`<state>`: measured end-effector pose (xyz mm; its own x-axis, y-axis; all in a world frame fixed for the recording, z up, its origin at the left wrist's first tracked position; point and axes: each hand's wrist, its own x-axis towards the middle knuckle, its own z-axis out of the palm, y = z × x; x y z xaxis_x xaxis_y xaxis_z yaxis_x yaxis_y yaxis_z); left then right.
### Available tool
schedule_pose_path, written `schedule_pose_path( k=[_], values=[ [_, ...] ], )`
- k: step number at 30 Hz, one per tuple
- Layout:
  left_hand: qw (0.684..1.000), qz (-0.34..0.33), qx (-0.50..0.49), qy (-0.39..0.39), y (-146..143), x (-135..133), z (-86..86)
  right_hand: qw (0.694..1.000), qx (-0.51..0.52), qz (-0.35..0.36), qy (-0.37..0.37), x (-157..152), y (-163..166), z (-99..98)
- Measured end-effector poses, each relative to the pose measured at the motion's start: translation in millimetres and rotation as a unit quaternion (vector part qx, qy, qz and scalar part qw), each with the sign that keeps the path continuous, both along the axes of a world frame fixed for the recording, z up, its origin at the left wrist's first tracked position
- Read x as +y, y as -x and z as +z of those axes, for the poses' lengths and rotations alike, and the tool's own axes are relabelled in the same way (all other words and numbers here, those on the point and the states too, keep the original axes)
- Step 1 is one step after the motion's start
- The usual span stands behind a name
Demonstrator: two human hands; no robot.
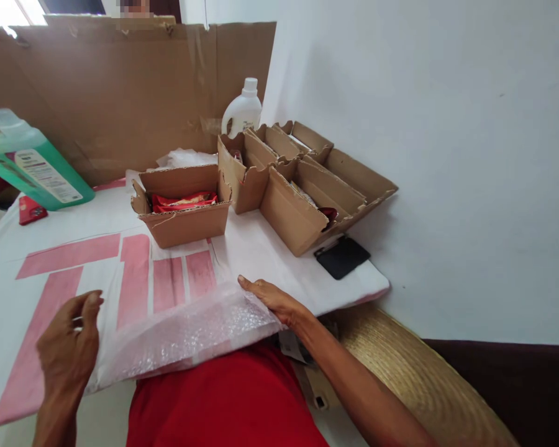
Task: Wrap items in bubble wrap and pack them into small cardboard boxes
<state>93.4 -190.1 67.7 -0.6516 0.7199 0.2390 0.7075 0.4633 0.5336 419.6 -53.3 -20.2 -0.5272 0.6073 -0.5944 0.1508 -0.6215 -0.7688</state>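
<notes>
- Bubble wrap (190,332): clear, pebbled, crinkled sheet at near table edge, on white cloth with pink bars (135,273).
- Right hand (272,300): flat, palm down on sheet's right corner, fingers together.
- Left hand (69,347): raised at left edge, fingers loosely curled, holding nothing.
- Far: open corrugated cardboard boxes (186,208), torn flaps.

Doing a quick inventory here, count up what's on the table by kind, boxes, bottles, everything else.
Cardboard boxes: 3
Bottles, green and white: 2
Bubble wrap sheet: 1
Black flat item: 1
Small red item: 1
Total: 8
</notes>
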Motion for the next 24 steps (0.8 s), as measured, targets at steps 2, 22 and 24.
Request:
schedule_pose_path(
  k=[2, 22, 24],
  values=[
    [0.993, -0.058, 0.071, -0.075, -27, -10, 8.7, 1.0, -0.003, -0.009, 0.013, 0, 2, -4.6],
    [0.908, -0.4, 0.123, -0.033, -83, 22, -109.9, 0.744, -0.34, -0.146, -0.556, 3, -19, 63.2],
    [0.921, -0.376, 0.1, -0.024, -75, 20, -108.9, 0.749, -0.25, -0.095, -0.606, -23, 15, 73.8]
  ],
)
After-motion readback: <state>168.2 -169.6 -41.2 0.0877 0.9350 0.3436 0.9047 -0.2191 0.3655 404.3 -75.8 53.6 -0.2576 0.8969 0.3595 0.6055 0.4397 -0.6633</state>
